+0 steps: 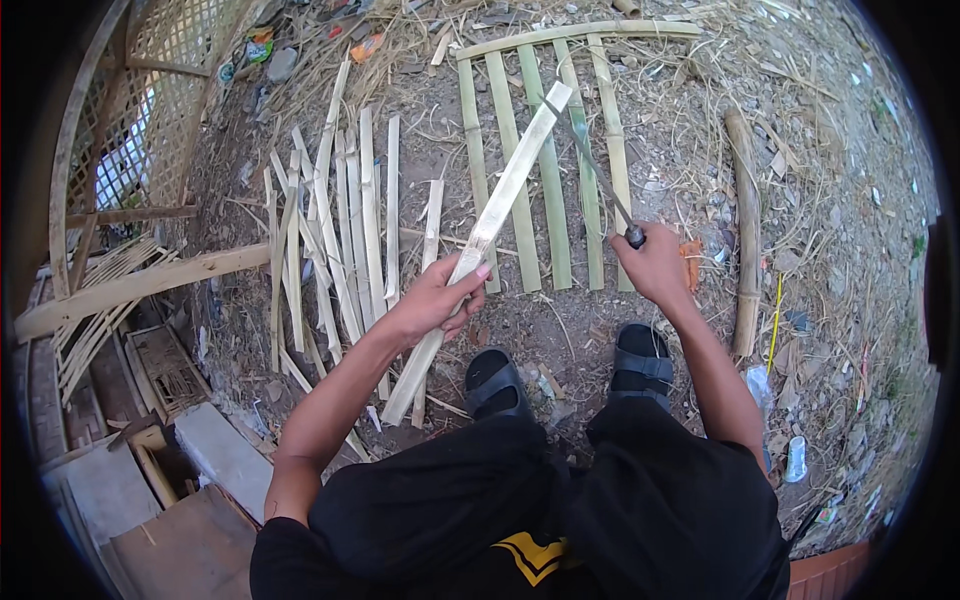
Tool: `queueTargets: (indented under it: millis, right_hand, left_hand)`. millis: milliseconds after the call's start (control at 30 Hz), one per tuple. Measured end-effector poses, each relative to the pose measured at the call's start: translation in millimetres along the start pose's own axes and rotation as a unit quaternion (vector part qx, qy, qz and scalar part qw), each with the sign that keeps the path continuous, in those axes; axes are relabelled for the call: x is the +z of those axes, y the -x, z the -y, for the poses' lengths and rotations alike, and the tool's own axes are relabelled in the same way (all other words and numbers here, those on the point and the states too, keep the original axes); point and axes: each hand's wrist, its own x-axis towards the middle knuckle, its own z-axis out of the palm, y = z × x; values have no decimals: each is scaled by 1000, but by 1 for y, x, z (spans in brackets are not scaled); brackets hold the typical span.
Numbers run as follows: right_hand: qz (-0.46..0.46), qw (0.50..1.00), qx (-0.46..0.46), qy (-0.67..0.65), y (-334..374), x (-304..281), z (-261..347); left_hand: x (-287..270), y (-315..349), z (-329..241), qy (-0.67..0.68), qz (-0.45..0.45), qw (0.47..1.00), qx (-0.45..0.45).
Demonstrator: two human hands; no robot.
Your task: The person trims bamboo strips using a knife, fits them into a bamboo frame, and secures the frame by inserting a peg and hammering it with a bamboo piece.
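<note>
My left hand is closed around a long pale bamboo slat, which slants from near my left foot up to the far right. In my right hand is the dark handle of a long-bladed knife. Its blade reaches up and left, and the tip meets or crosses the slat near the far end; I cannot tell whether it cuts in. Beyond the slat, several green-yellow bamboo strips lie side by side on the ground under a crosswise bamboo strip.
Loose split bamboo strips lie in a pile left of centre, beside a wooden beam. A lattice panel stands at the far left. A bamboo pole lies at right, near a yellow stick. Boards are stacked at lower left.
</note>
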Motion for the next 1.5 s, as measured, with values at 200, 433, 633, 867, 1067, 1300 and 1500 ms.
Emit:
queueTargets:
  millis: [200, 433, 633, 867, 1067, 1300, 1500]
  right_hand:
    - [85, 996, -38, 5, 22, 22, 35]
    - [138, 984, -99, 46, 24, 45, 42]
    - [102, 985, -115, 78, 26, 42, 44]
    - [87, 988, -128, 29, 31, 38, 40]
    - [-17, 985, -169, -36, 19, -1, 43]
    - [-111, 968, -225, -29, -8, -19, 28]
    - [-135, 974, -172, -58, -25, -33, 26]
  left_hand:
    - [12, -12, -4, -55, -5, 998, -21]
    - [25, -21, -13, -46, 9, 999, -5]
    - [21, -22, -12, -23, 44, 999, -9]
    - [28, -22, -21, 38, 87, 995, 20]
    - [32, -19, -66, -1, 205, 977, -60]
    - [24, -20, -100, -30, 98, 992, 70]
    - [31, 29, -142, 121, -6, 902, 415]
